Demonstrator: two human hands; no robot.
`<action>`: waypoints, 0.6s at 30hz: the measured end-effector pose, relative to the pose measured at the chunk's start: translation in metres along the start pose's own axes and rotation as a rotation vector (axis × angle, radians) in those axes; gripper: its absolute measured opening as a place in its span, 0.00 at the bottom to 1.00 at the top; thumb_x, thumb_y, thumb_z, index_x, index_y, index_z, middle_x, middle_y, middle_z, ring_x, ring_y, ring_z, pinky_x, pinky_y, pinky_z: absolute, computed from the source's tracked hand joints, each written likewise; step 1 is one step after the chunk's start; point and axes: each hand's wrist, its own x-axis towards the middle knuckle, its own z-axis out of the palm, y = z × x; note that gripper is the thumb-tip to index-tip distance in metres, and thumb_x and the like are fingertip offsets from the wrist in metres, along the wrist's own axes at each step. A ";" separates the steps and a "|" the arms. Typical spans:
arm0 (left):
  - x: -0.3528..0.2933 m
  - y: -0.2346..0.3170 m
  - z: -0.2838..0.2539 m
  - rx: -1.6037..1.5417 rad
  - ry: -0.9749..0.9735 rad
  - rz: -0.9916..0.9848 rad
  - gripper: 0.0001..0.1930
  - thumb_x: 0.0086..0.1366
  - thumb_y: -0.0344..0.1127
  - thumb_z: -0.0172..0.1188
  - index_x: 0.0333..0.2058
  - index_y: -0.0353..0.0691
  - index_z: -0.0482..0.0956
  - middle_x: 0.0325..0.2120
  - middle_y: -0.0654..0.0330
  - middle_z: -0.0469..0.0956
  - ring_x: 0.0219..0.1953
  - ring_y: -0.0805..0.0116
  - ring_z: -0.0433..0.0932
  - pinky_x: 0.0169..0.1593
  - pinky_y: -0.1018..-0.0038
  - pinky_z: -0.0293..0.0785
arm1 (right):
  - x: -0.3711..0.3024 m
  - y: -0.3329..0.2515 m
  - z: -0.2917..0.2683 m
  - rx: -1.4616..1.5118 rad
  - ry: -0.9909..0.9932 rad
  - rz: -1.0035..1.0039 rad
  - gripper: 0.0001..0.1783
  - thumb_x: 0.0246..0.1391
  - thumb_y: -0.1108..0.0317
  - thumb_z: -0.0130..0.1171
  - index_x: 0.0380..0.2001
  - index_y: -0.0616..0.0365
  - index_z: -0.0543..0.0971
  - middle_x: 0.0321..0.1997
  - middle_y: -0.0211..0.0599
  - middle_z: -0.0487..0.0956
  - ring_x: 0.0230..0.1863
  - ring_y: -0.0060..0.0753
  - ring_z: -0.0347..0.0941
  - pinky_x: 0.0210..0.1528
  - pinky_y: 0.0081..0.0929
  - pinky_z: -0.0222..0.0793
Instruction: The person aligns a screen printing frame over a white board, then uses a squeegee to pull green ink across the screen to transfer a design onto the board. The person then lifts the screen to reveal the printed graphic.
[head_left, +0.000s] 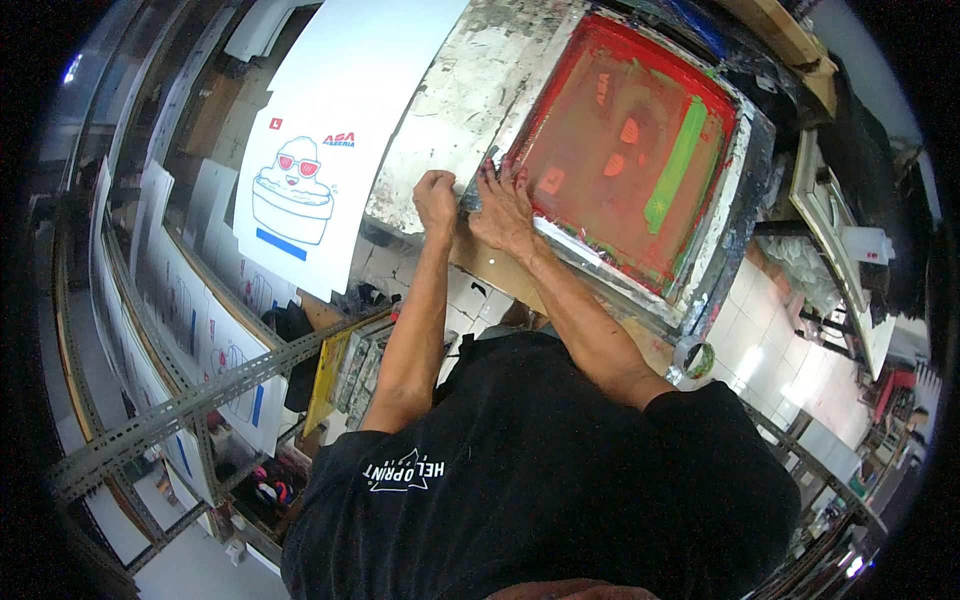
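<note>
My left hand (436,205) is closed, its fingers curled down over the stained white board (440,130); whatever they may hold is hidden. Close beside it, my right hand (503,212) lies with fingers stretched out on the near left corner of a screen printing frame (590,262). Red ink marks its fingertips. Inside the frame, the brownish mesh (570,130) is bordered with red ink and carries a strip of green tape (676,165). To the left of my hands is a large white printed sheet (340,90) with a blue-outlined tub character wearing red sunglasses.
A metal rack (250,375) with several similar printed sheets stands at left. A roll of tape (696,360) is at the frame's near right corner. Wooden boards (835,230) lean at right, above a tiled floor (755,340). A yellow-edged frame (328,375) stands below my left forearm.
</note>
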 end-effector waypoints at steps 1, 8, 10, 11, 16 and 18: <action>-0.001 -0.001 0.001 -0.045 -0.001 -0.040 0.09 0.54 0.32 0.56 0.27 0.30 0.80 0.16 0.58 0.75 0.20 0.70 0.71 0.27 0.73 0.66 | -0.004 0.001 -0.003 -0.002 -0.004 -0.019 0.44 0.42 0.54 0.51 0.62 0.71 0.61 0.71 0.54 0.54 0.73 0.58 0.39 0.71 0.57 0.29; -0.003 -0.005 0.001 -0.027 -0.018 0.098 0.07 0.56 0.30 0.55 0.29 0.32 0.78 0.21 0.59 0.75 0.24 0.71 0.71 0.29 0.75 0.66 | -0.015 0.019 -0.039 0.277 -0.278 -0.100 0.33 0.43 0.51 0.51 0.54 0.53 0.75 0.65 0.54 0.64 0.72 0.59 0.43 0.71 0.59 0.29; -0.009 -0.005 0.003 -0.061 -0.031 0.134 0.09 0.55 0.29 0.55 0.33 0.32 0.79 0.26 0.57 0.77 0.28 0.70 0.73 0.34 0.75 0.69 | -0.030 0.029 -0.049 0.367 0.017 -0.162 0.24 0.43 0.55 0.55 0.45 0.48 0.82 0.56 0.52 0.73 0.69 0.56 0.51 0.71 0.57 0.34; -0.012 -0.007 0.002 -0.033 -0.065 0.143 0.10 0.57 0.28 0.55 0.36 0.31 0.78 0.28 0.57 0.77 0.31 0.69 0.74 0.37 0.74 0.70 | -0.043 0.040 -0.061 0.358 0.096 -0.189 0.22 0.44 0.58 0.57 0.44 0.50 0.82 0.54 0.48 0.76 0.69 0.54 0.53 0.71 0.55 0.36; -0.046 -0.005 -0.007 0.204 -0.211 0.225 0.21 0.62 0.41 0.62 0.47 0.30 0.75 0.38 0.53 0.77 0.42 0.64 0.73 0.48 0.69 0.69 | -0.124 0.116 -0.123 0.286 0.482 -0.045 0.15 0.43 0.64 0.65 0.37 0.53 0.83 0.45 0.42 0.80 0.54 0.49 0.72 0.57 0.42 0.66; -0.053 -0.007 -0.009 0.249 -0.274 0.257 0.28 0.56 0.42 0.69 0.51 0.32 0.73 0.41 0.52 0.76 0.45 0.63 0.71 0.50 0.67 0.68 | -0.170 0.148 -0.138 0.201 0.753 0.117 0.14 0.44 0.67 0.67 0.36 0.57 0.83 0.42 0.46 0.79 0.45 0.48 0.75 0.48 0.38 0.72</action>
